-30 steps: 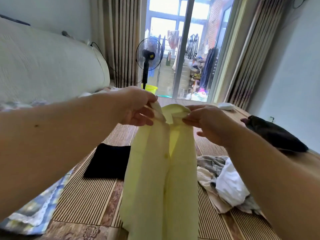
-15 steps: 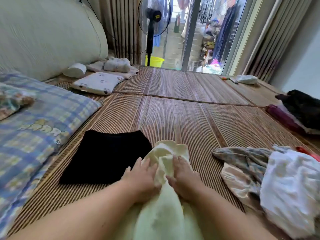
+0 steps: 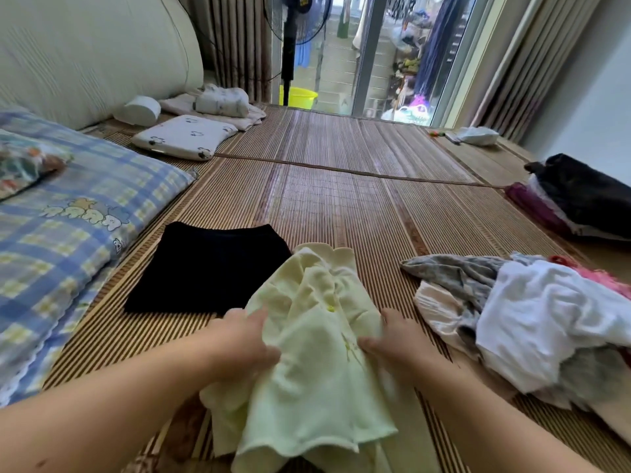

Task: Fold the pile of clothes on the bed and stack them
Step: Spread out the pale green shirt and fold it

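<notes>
Pale yellow garment (image 3: pixel 317 353) lies rumpled on the woven mat (image 3: pixel 341 199) of the bed, straight ahead of the person, its scalloped collar pointing away from them and its hem bunched towards the near edge of the view. The left hand (image 3: pixel 244 339) rests on the garment's left side with its fingers stretched nearly straight and the thumb pressed onto the cloth. The right hand (image 3: pixel 392 343) sits against the right side; its thumb lies on the fabric, but its fingertips are hidden by folds, so I cannot tell whether it pinches the cloth or only presses it.

Just to the left, touching the yellow collar, lies a folded black garment (image 3: pixel 208 268), flat on the mat. To the right, near but apart, is the pile of unfolded clothes (image 3: pixel 532 319): white on top, grey and cream beneath, a bit of pink at the far side.

Further left lies a blue checked quilt (image 3: pixel 68 216), and beyond it a small white pillow (image 3: pixel 184 136) below a cream headboard cushion (image 3: pixel 85 52). A dark bundle (image 3: pixel 587 192) sits at the far right edge of the mat. Past the bed stand a fan (image 3: pixel 290 46) and a yellow basin (image 3: pixel 298 97).
</notes>
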The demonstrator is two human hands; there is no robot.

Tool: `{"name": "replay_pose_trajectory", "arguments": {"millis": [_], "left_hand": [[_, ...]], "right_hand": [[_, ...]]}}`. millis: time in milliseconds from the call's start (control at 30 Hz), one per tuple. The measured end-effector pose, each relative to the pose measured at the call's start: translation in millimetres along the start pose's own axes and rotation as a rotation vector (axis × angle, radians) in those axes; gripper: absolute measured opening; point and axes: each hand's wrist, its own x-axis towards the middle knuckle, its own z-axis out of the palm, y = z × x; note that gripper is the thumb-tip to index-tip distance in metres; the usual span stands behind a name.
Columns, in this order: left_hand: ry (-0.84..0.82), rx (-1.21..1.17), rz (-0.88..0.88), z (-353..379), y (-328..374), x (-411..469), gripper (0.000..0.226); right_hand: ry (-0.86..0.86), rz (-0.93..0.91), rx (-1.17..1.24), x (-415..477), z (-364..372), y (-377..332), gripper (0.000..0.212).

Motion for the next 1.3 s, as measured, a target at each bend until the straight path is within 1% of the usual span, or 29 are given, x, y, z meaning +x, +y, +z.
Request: {"name": "replay_pose_trajectory", "arguments": {"millis": [67,133,200,300,333,400,467,600,667,700,767,800,833,867,900,933,967,1000,1033,1067,1100,1167,1200,1267,1300], "left_hand": [[0.017,0.001,-0.059,5,-13,-23,0.076],[0.047,-0.066,-0.040,6,-20,-37,0.066],[0.097,-0.130,-0.048,4,-24,-46,0.054],[0.257,-0.328,-0.087,-12,-37,-46,0.027],[0.315,-0.356,-0.091,-20,-43,-45,0.023],[0.414,-0.332,-0.083,-37,-60,-40,0.025],[0.474,-0.291,-0.085,-51,-77,-34,0.028],[0.549,-0.154,-0.191,-50,-103,-17,0.028],[0.531,-0.105,-0.226,-42,-103,-9,0.031],[0.505,-0.083,-0.221,-39,-98,-6,0.035],[0.487,-0.022,-0.181,-31,-77,-4,0.040],[0.503,0.012,-0.129,-26,-61,-7,0.042],[0.518,0.039,-0.041,-22,-42,-12,0.044],[0.518,0.056,0.085,-16,-22,-19,0.046],[0.482,0.063,0.230,-9,-2,-28,0.049],[0.407,0.066,0.359,1,17,-37,0.054],[0.302,0.072,0.448,11,34,-47,0.065],[0.189,0.085,0.499,21,48,-56,0.079],[0.085,0.102,0.526,32,57,-64,0.091],[0.000,0.133,0.537,42,63,-70,0.099],[-0.063,0.182,0.536,50,66,-73,0.103],[-0.108,0.285,0.520,59,66,-77,0.098],[-0.097,0.300,0.518,58,63,-77,0.087],[-0.025,0.253,0.531,50,56,-77,0.057],[0.024,0.215,0.528,46,50,-75,0.050]], "right_hand": [[-0.086,0.091,-0.023,-26,-2,12,0.049],[-0.154,0.083,0.010,-40,-4,20,0.031],[-0.126,0.051,0.027,-51,-13,22,0.022],[0.059,-0.012,0.082,-54,-31,27,0.019],[0.133,-0.040,0.080,-54,-37,31,0.018],[0.286,-0.083,0.066,-51,-50,40,0.014],[0.411,-0.094,0.069,-46,-63,49,0.015],[0.537,-0.093,0.029,-32,-71,63,0.019],[0.541,-0.095,0.003,-24,-70,65,0.020],[0.514,-0.094,-0.014,-19,-70,65,0.020],[0.397,-0.067,-0.076,-10,-67,64,0.020],[0.333,-0.047,-0.112,-8,-65,61,0.025],[0.286,-0.033,-0.147,-7,-62,59,0.034],[0.276,-0.032,-0.188,-7,-59,55,0.043],[0.298,-0.048,-0.233,-8,-55,52,0.049],[0.336,-0.088,-0.267,-10,-51,46,0.050],[0.374,-0.150,-0.283,-12,-47,41,0.047],[0.394,-0.212,-0.289,-15,-43,36,0.042],[0.387,-0.258,-0.297,-19,-39,31,0.039],[0.340,-0.273,-0.308,-24,-34,27,0.040],[0.256,-0.254,-0.329,-28,-30,24,0.044],[0.068,-0.164,-0.398,-38,-22,25,0.057],[0.020,-0.120,-0.417,-42,-19,27,0.064],[0.011,-0.030,-0.422,-50,-17,31,0.080],[0.006,0.004,-0.412,-54,-17,34,0.086]]}}
